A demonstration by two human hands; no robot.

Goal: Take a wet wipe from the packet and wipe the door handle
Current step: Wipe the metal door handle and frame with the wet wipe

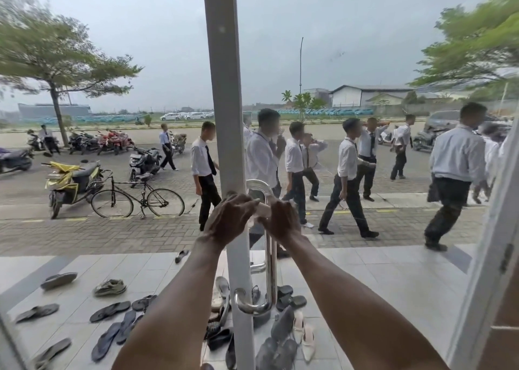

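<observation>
Both hands raised to the upper part of the handle (270, 246), a vertical steel bar on the white door frame (227, 117). Left hand (230, 220) and right hand (281, 221) meet at the bar with a white wipe (262, 209) pinched between their fingertips, the grip of each pressed together on it; the wipe lies against the bar just below its top bend. Below the grip, through the glass, sandals (112, 310) lie scattered on the tiled floor (393, 280).
</observation>
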